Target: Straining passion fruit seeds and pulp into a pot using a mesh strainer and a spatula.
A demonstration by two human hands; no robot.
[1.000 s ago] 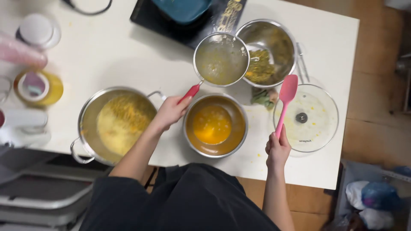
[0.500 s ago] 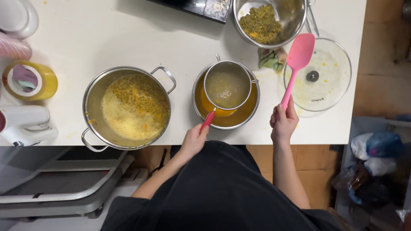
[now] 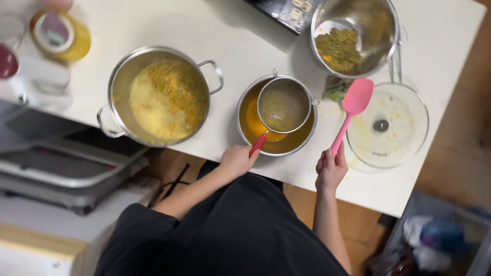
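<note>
The white table [image 3: 245, 36] carries all the vessels. Largest is the two-handled pot [image 3: 161, 94] at the left, holding a yellow, grainy mash. At the upper right stands a steel bowl [image 3: 358, 36] with a heap of greenish-yellow pulp. Below it a glass lid [image 3: 391, 128] lies flat, knob up.

Near the front edge, between pot and lid, sits the smaller steel bowl [image 3: 276, 117], part-filled with orange liquid. The round strainer [image 3: 284, 105] rests on or just over its rim, mesh level. The left hand [image 3: 236, 161] is closed around the strainer's red handle. The right hand [image 3: 331, 171] is closed around the pink spatula [image 3: 350, 110], whose blade is raised over the lid's left edge, apart from the strainer.

Procedure, as judged from this arrangement:
1. Keep the strainer level and centred so drips fall inside the bowl.
2. Keep a firm grip on the handle; pressure on the mesh would tip it.
3. Press pulp with the spatula's flat side, gently, to avoid forcing solids through.
</note>
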